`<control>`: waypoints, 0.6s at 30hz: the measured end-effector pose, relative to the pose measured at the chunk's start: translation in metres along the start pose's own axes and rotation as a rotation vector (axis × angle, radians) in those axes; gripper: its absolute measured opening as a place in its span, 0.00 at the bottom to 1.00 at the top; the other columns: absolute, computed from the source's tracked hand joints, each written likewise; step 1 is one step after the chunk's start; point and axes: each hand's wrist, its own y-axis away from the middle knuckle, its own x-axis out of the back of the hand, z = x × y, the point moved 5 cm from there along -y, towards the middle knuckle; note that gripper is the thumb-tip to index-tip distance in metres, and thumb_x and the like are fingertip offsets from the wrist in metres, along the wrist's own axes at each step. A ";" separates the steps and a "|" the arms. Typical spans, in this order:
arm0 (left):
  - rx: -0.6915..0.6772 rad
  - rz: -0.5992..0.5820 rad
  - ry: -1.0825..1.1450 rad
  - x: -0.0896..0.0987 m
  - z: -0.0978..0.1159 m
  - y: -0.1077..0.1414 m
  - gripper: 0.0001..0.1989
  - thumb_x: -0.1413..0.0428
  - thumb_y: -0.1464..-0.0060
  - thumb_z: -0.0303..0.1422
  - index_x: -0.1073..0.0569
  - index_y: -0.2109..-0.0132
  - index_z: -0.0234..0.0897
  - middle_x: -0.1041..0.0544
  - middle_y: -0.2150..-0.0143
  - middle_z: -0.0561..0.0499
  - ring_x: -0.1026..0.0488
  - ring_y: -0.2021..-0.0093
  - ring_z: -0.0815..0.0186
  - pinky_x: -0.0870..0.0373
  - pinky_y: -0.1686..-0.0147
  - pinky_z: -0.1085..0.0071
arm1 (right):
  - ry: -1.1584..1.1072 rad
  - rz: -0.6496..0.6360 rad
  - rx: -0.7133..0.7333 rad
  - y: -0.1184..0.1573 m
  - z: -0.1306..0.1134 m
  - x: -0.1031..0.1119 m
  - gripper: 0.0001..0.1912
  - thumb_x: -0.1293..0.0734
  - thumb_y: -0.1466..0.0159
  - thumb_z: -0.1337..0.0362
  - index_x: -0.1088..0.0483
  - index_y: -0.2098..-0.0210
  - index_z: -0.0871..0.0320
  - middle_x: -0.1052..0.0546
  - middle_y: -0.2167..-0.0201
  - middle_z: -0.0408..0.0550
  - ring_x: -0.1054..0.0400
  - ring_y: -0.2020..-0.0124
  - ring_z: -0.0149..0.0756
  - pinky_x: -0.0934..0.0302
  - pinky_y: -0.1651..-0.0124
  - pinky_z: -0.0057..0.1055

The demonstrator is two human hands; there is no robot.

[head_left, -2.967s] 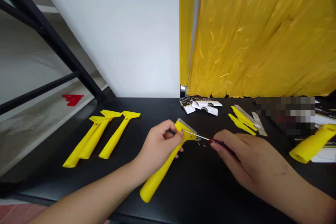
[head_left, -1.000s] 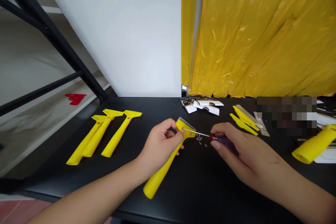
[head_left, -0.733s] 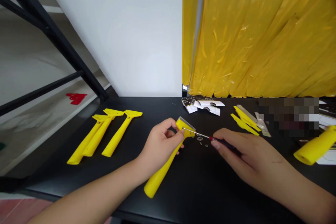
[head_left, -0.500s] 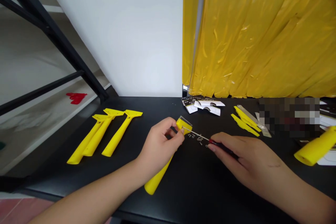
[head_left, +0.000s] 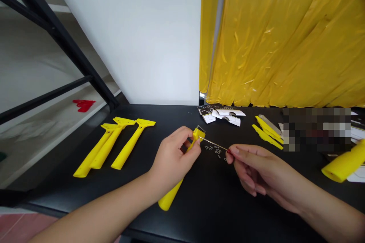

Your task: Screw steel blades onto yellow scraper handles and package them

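Observation:
My left hand (head_left: 176,152) is closed around the upper part of a yellow scraper (head_left: 170,198), whose handle slants toward me over the black tabletop. Thumb and fingers pinch it just below its head, where a clear edge sticks out. With thumb and fingertips, my right hand (head_left: 253,165) grips a screwdriver (head_left: 213,143) by its red end. Its thin metal shaft points left, and the tip meets the scraper's head. Most of the screwdriver's handle is hidden by my palm. Small screws and nuts (head_left: 217,151) lie scattered just beyond the shaft.
On the left lie three more yellow scrapers (head_left: 129,146). White and black cards (head_left: 228,117) rest near the wall. Flat yellow strips (head_left: 266,133) and another yellow handle (head_left: 339,168) are on the right, beside a blurred patch. A black metal frame (head_left: 65,53) stands at left.
My right hand has shifted its grip on the screwdriver, rolling so the lower fingers show loosely curled. The scraper's head has turned a little in my left hand.

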 end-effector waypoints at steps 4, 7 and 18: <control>0.153 -0.028 0.192 -0.001 -0.009 -0.006 0.09 0.40 0.34 0.39 0.28 0.61 0.41 0.25 0.68 0.53 0.25 0.69 0.65 0.29 0.69 0.71 | 0.165 0.034 0.026 0.002 -0.005 0.002 0.24 0.36 0.27 0.40 0.28 0.58 0.57 0.32 0.84 0.37 0.42 0.82 0.30 0.50 0.80 0.25; 0.322 -0.035 0.402 -0.001 -0.018 -0.012 0.13 0.38 0.36 0.43 0.31 0.60 0.41 0.24 0.69 0.55 0.21 0.69 0.64 0.24 0.71 0.70 | 0.226 0.085 0.142 0.001 -0.017 0.011 0.22 0.37 0.26 0.42 0.29 0.55 0.56 0.28 0.78 0.40 0.37 0.79 0.32 0.42 0.76 0.28; 0.502 -0.151 0.733 -0.010 -0.020 -0.010 0.11 0.38 0.34 0.41 0.28 0.53 0.40 0.20 0.59 0.51 0.22 0.73 0.69 0.28 0.78 0.77 | 0.824 0.586 0.396 -0.003 -0.056 0.090 0.19 0.38 0.26 0.45 0.26 0.56 0.53 0.28 0.73 0.41 0.33 0.72 0.37 0.40 0.69 0.32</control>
